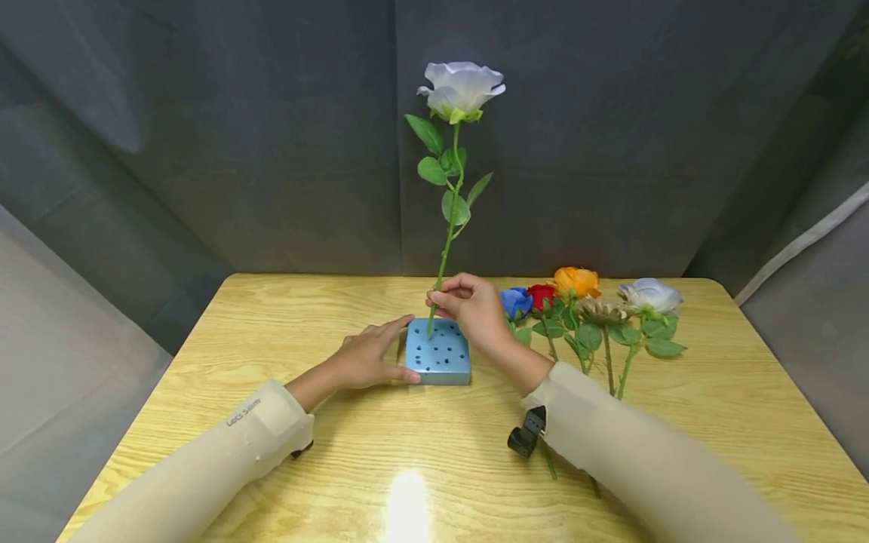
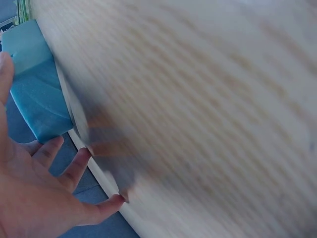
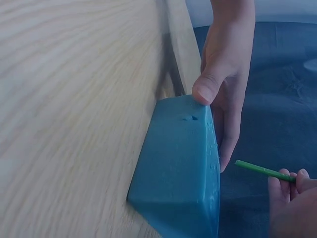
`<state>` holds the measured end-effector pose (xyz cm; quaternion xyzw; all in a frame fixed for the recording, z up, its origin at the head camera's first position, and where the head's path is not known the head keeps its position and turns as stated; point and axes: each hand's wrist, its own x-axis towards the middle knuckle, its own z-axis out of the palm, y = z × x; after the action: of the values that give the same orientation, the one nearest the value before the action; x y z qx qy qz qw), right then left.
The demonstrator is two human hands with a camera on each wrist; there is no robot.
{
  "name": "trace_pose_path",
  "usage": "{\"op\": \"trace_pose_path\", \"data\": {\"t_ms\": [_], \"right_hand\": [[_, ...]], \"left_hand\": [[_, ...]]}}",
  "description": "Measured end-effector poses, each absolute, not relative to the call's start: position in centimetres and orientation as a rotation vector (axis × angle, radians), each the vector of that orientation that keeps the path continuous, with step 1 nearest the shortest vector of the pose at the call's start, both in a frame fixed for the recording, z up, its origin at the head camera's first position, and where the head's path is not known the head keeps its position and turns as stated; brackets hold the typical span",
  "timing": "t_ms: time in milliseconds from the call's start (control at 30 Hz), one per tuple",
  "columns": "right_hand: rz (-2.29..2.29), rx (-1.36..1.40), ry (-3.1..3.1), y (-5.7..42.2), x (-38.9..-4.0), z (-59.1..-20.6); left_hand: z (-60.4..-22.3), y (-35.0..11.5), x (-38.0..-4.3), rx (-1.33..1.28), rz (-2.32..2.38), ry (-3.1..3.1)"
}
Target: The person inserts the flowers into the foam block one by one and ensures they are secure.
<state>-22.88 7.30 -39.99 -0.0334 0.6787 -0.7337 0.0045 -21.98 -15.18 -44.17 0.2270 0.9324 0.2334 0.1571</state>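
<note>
A light-blue block point(image 1: 437, 351) with several small holes in its top, like floral foam, sits on the table. My left hand point(image 1: 366, 358) grips its left side, thumb at the near corner and index finger at the far corner; the other fingers spread toward the table in the left wrist view. My right hand point(image 1: 471, 305) pinches a white artificial rose point(image 1: 462, 90) low on its green stem, between thumb and fingertips. The rose stands nearly upright, leaning slightly right. In the right wrist view the cut end of the stem point(image 3: 260, 169) is apart from the block's top.
Right of the block lie several artificial flowers: a blue rose point(image 1: 516, 303), a red rose point(image 1: 541, 296), an orange flower point(image 1: 575, 282), a brownish flower head point(image 1: 603, 311) and another white rose point(image 1: 649, 294). My right forearm crosses over their stems. A dark grey curtain point(image 1: 305, 151) hangs behind the table.
</note>
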Motion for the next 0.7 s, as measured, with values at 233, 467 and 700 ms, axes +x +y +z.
{"op": "trace_pose_path", "data": {"t_ms": [233,467,700], "right_hand": [[-2.359,-0.119,2.120,5.6,-23.6,-40.7],[-2.293,-0.087,2.206,5.0,-23.9,-41.3],[-2.207,-0.111,2.291,4.9,-23.9,-41.6]], "left_hand": [[-44.1,-15.1,-21.8,0.641,0.667,2.658],[-44.1,-15.1,-21.8,0.657,0.661,2.659],[-44.0,-15.2,-21.9,0.669,0.675,2.654]]}}
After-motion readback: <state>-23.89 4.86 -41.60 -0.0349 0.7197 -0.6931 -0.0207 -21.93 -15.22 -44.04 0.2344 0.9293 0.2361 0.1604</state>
